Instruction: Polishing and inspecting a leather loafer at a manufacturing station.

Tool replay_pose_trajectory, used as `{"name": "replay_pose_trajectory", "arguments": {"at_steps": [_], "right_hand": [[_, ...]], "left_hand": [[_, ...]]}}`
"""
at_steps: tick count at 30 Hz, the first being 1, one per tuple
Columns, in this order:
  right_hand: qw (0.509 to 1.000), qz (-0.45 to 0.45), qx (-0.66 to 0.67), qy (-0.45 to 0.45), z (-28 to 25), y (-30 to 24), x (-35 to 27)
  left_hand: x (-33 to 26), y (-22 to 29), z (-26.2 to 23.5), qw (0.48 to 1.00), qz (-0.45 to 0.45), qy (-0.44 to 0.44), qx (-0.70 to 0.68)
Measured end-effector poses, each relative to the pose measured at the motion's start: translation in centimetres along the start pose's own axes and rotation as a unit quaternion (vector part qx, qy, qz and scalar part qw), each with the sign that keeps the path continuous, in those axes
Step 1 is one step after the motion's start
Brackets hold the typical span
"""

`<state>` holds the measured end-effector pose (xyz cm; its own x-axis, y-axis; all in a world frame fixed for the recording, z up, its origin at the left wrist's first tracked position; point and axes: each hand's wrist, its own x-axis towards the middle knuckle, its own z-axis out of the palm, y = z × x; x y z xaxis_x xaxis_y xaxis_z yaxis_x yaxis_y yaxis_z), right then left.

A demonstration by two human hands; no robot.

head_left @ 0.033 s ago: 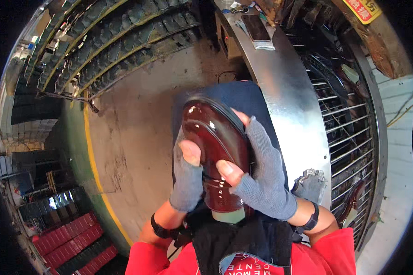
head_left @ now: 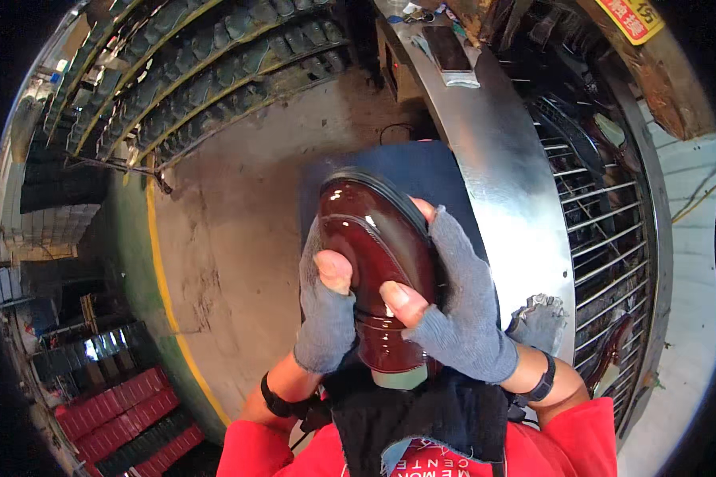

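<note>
And it's the glossy dark-red shoe front and centre, clasped between the fingers of both hands, toe aimed between eleven and twelve o'clock, a pale green piece showing at its six-o'clock end! The left hand grips from nine o'clock, thumb against the upper; the right hand holds from three, thumb over the upper, fingertips by the dark sole edge at one, while the metal worktop curves past at two o'clock.
</note>
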<state>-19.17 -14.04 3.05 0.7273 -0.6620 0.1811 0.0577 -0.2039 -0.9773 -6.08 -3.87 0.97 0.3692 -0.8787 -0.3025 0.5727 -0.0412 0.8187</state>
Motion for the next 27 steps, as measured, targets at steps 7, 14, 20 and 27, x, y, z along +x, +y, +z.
{"name": "replay_pose_trajectory", "arguments": {"at_steps": [7, 14, 20, 27], "right_hand": [[0.996, -0.036, 0.025, -0.072, -2.3, -1.6, 4.5], [0.985, 0.092, 0.142, -0.029, -1.5, 0.6, 0.6], [0.721, 0.274, 0.627, -0.109, -2.2, 6.7, 0.8], [0.655, 0.294, 0.681, -0.143, -2.5, 12.5, -0.9]], "left_hand": [[-0.4, 0.3, -0.4, 0.984, 0.086, 0.046, 0.152], [-1.1, 2.3, 0.9, 0.959, 0.147, 0.074, 0.229], [5.8, 5.5, 0.4, 0.966, 0.209, -0.124, 0.086], [9.5, 3.7, 0.9, 0.965, 0.142, -0.111, 0.192]]}}
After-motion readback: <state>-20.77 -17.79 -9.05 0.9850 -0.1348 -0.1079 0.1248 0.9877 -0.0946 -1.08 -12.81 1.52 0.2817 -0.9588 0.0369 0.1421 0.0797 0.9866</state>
